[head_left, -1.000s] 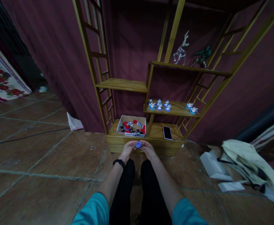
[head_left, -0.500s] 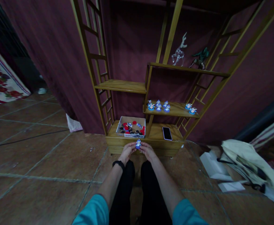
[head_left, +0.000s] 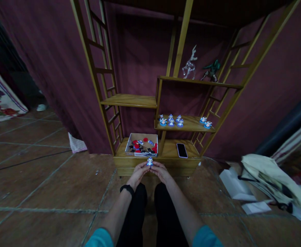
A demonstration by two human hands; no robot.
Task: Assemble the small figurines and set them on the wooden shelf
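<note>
A small purple-and-white figurine (head_left: 149,161) is held upright between my two hands, just in front of the shelf unit's low front. My left hand (head_left: 139,171), with a dark band at the wrist, grips its left side with closed fingers. From the right, the fingertips of my right hand (head_left: 161,171) close on it too. Right behind it stands a shallow cardboard box (head_left: 130,139) with red, black and purple-white pieces inside. Several similar figurines (head_left: 171,122) stand in a cluster on the middle shelf (head_left: 191,127), and two blue-based figurines (head_left: 207,125) are at its right end.
A phone (head_left: 182,150) lies on the bottom shelf, right of the box. Higher up are a clear deer figure (head_left: 190,65) and a dark green figure (head_left: 212,70). A bare left shelf (head_left: 130,100) juts above the box. White boxes (head_left: 236,185) and a pale bag (head_left: 266,168) lie on the floor at right.
The view has tilted up slightly, so the shelves appear lower. Both hands still hold the figurine, which looks turned a little, showing more white.
</note>
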